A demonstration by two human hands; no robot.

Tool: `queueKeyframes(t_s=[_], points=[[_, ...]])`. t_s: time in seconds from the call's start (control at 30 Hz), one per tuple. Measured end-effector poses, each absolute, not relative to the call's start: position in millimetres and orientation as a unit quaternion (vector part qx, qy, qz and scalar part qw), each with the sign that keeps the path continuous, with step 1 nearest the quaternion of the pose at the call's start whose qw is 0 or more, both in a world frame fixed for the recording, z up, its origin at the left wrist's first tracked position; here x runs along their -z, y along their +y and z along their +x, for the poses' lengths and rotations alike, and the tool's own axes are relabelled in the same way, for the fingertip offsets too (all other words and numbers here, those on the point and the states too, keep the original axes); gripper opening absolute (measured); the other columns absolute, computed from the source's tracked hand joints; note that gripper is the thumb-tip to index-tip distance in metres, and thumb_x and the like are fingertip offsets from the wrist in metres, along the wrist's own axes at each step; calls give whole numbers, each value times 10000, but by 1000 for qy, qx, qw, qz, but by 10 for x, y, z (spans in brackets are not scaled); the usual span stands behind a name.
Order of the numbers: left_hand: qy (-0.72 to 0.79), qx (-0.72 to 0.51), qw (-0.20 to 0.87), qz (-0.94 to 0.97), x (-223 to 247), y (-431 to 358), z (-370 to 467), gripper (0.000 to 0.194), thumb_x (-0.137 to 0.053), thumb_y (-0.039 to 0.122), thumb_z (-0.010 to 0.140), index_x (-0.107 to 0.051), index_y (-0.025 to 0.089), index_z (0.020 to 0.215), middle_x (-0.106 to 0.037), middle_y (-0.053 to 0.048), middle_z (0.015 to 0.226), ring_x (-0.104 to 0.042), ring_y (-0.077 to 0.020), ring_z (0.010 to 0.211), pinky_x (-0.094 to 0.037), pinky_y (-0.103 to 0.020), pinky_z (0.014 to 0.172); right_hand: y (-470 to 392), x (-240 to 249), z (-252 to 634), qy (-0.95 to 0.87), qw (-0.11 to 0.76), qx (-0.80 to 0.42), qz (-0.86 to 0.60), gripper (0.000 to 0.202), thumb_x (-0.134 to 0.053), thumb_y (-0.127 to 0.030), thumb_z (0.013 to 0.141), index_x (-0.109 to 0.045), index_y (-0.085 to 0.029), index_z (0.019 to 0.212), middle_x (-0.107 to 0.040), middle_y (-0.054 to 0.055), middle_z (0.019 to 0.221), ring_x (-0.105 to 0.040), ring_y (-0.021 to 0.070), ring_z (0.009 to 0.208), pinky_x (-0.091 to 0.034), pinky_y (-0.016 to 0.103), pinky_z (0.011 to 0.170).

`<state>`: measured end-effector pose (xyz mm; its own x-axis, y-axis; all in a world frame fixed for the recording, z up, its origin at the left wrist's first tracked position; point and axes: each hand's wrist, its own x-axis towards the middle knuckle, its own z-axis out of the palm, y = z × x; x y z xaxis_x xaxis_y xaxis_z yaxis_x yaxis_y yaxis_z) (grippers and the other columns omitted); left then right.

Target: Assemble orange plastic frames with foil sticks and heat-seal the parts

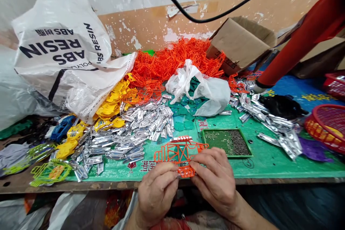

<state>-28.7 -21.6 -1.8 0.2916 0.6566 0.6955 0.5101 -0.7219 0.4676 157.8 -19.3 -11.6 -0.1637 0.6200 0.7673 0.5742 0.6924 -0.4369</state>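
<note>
An orange plastic lattice frame is held near the table's front edge, tilted up over the green sheet. My left hand pinches its lower left part, thumb against fingers. On the lower right side my right hand grips the same frame, with its fingers bent over the edge. A smaller orange slotted section shows between my fingertips. Just beyond my right hand lies a green tray with many tiny dark metal pieces heaped at its right side. Silver chrome-like parts are piled left of the frame.
Orange frames are heaped at the back. Yellow parts spill from a white resin sack. A white plastic bag holds dark green pieces. A slanted red pole, a cardboard box and a red basket stand at right.
</note>
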Motion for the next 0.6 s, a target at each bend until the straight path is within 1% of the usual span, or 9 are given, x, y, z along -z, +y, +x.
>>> queueKeyframes(t_s=[0.17,0.27,0.37,0.47,0.53,0.6], points=[[361,-477,79,798,-13,-214,-269,150,-585,62,865,-610,199,920,-738,-18,827,-717,-101,735,-577,-155,709,-196,100,1576,-762,515,-24,-393,118,-580,-72,873,-646,-158,922,-696,48,848,-571,208,799,-401,397,765],[379,-469,86,793,-9,-236,-274,104,-575,103,892,-600,198,925,-736,-16,804,-716,-101,720,-577,-154,703,-203,94,1571,-762,516,-31,-389,113,-575,-73,881,-645,-157,909,-695,47,839,-563,206,792,-397,394,759],[409,-451,86,789,19,-260,-283,111,-560,148,913,-588,197,1008,-736,-4,771,-705,-103,650,-579,-163,653,-205,100,1570,-762,520,-39,-383,116,-576,-58,876,-640,-152,898,-698,47,840,-564,206,792,-392,393,760],[417,-434,82,794,35,-254,-289,219,-529,145,928,-561,178,1142,-737,-1,772,-658,-88,541,-563,-160,588,-195,116,1576,-768,512,-30,-384,108,-579,-66,881,-640,-155,870,-708,42,849,-564,203,802,-380,395,770],[408,-409,57,814,12,-233,-292,266,-504,103,927,-562,146,1183,-751,-36,830,-686,-106,608,-568,-179,643,-184,124,1585,-775,497,-22,-391,106,-580,-94,897,-640,-163,844,-710,33,843,-556,201,810,-364,395,771],[382,-380,26,842,-43,-206,-296,281,-490,48,910,-586,118,1165,-757,-80,909,-717,-141,760,-562,-211,740,-175,128,1597,-782,481,-15,-397,111,-587,-115,904,-639,-170,823,-708,22,822,-548,198,809,-345,394,768]])
